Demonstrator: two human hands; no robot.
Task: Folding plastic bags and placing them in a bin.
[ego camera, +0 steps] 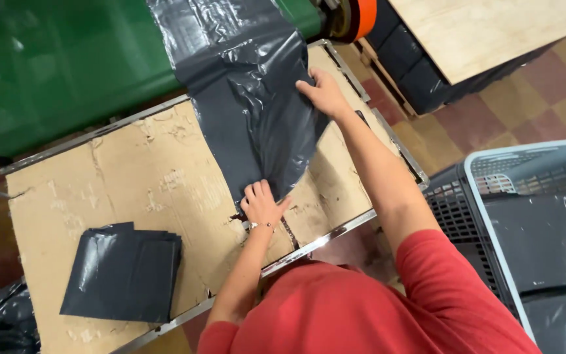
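both hands grip dark grey plastic bag (250, 111) on cardboard-topped worktop (132, 190): left hand (261, 204) fingers pinch near corner, right hand (322, 92) far edge; folded grey bag stack (122, 272) done, more in basket (525, 190).

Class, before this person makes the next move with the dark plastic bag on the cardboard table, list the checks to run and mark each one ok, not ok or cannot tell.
1. Left hand on the bag's near edge: ok.
2. Right hand on its far right edge: ok.
3. Bag lying smooth: not ok, wrinkled.
4. Bag fully off the green belt: not ok.
5. Stack of bags apart from the hands: ok.
6. Bag sealed: cannot tell.
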